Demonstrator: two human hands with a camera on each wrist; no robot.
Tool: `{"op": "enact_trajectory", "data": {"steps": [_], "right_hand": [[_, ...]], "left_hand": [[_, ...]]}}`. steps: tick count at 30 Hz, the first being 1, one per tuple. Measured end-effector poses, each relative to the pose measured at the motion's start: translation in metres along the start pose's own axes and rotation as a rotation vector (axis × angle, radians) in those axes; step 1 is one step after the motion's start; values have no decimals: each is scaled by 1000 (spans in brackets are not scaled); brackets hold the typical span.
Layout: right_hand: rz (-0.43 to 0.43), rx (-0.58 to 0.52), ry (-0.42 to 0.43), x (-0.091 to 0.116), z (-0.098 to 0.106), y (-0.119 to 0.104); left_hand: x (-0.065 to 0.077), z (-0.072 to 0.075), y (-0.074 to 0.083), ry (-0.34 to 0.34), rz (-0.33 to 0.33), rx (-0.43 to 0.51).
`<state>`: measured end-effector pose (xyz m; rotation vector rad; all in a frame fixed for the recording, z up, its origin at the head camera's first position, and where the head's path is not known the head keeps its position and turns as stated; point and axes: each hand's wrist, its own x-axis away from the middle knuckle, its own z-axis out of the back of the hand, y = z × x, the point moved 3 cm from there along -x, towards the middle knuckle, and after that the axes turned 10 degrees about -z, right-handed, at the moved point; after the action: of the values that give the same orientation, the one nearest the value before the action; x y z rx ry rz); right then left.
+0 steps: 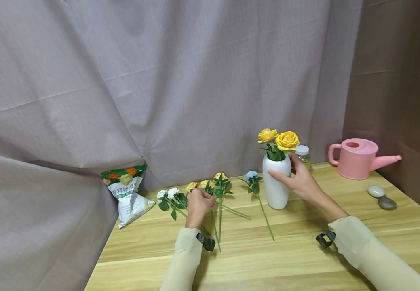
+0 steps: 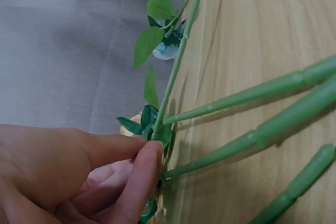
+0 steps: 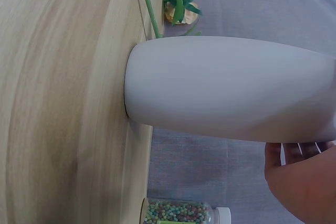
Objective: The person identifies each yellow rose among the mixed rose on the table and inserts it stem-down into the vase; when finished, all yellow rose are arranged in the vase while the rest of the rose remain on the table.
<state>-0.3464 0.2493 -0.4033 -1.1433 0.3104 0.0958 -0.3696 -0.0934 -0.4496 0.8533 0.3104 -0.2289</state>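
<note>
In the head view my left hand (image 1: 199,205) is over the group of artificial yellow roses (image 1: 207,184) lying at the table's back. Thumb and forefinger pinch the green stem (image 2: 176,72) of a yellow rose just below its leaves, in the left wrist view. My right hand (image 1: 302,180) grips the upper part of a white vase (image 1: 277,188), thumb in front and fingers behind. The vase stands upright and holds two yellow roses (image 1: 287,140). A blue rose (image 1: 251,175) lies left of the vase, its stem pointing forward.
White roses (image 1: 172,192) lie left of my left hand, near a fertilizer bag (image 1: 129,198). Behind the vase stands a white-lidded jar (image 3: 178,212) of coloured beads. A pink watering can (image 1: 359,159) and two stones (image 1: 387,203) are at the right. A grey curtain (image 1: 195,81) hangs behind.
</note>
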Motion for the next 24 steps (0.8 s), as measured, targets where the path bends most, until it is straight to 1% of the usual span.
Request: {"op": "enact_trajectory", "data": {"steps": [3, 8, 10, 14, 19, 24], "right_hand": [[-3, 1, -7, 0, 0, -1], [-3, -3, -18, 0, 0, -3], [-2, -5, -19, 0, 0, -3], [-1, -10, -19, 0, 0, -4], [-2, -12, -17, 1, 1, -3], [-3, -3, -12, 1, 1, -2]], "left_hand": [[1, -2, -3, -28, 34, 62], [0, -7, -9, -71, 136, 223], [-1, -9, -11, -75, 172, 284], [0, -11, -13, -74, 212, 382], [2, -11, -14, -66, 216, 484], [1, -7, -11, -59, 211, 563]]}}
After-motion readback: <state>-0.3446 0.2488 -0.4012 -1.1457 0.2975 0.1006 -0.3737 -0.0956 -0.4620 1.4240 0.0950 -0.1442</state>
